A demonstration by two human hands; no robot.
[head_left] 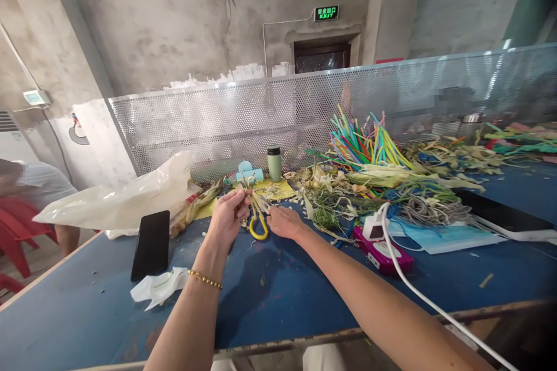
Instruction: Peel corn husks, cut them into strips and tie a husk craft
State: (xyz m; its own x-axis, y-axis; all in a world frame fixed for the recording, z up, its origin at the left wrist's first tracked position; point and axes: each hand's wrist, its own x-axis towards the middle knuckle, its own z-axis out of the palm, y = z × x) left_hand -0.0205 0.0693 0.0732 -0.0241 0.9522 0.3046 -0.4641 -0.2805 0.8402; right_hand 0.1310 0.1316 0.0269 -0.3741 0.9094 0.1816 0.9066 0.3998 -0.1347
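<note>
Pinched in my left hand (230, 210) is the top of a small bunch of pale dried husk strips (257, 202). The strips fan downward and to the right. My right hand (285, 222) is closed at their lower right, its fingertips on the strip ends; the exact grip is partly hidden. Between the two hands shows a yellow looped handle (260, 236), which looks like a scissors handle; its other end is hidden behind the strips. Behind my hands lies a yellow sheet (282, 188) scattered with husk scraps.
On the blue table (270, 313) are a black phone (150, 246), crumpled white paper (159, 288), a plastic bag (126, 197), a green bottle (274, 164), colourful pipe cleaners (369, 142), piled husks (326, 191), a purple box (385, 252) and a white cable (418, 287). A person (43, 182) sits left.
</note>
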